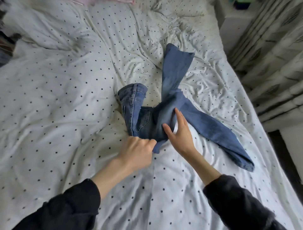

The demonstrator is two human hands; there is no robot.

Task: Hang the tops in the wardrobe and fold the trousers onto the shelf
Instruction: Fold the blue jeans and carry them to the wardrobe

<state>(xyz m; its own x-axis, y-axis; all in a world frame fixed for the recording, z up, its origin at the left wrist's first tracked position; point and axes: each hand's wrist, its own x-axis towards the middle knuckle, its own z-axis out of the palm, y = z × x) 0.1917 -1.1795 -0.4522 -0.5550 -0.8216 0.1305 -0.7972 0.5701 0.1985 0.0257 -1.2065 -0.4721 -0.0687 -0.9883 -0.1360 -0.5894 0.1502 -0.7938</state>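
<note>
A pair of blue jeans [167,105] lies crumpled in the middle of the bed. The waistband is bunched at the left, one leg stands up toward the far side, and the other leg stretches to the right front. My left hand [139,150] grips a fold of denim at the near edge of the jeans. Just to its right, my right hand [178,131] has straight fingers, with thumb and fingertips touching the denim near the crotch.
The bed is covered by a white duvet with black dots [65,106]. Pink fabric [111,2] shows at the far edge. A white cabinet [232,24] and pale curtains [278,57] stand along the bed's right side, above a strip of dark floor [285,156].
</note>
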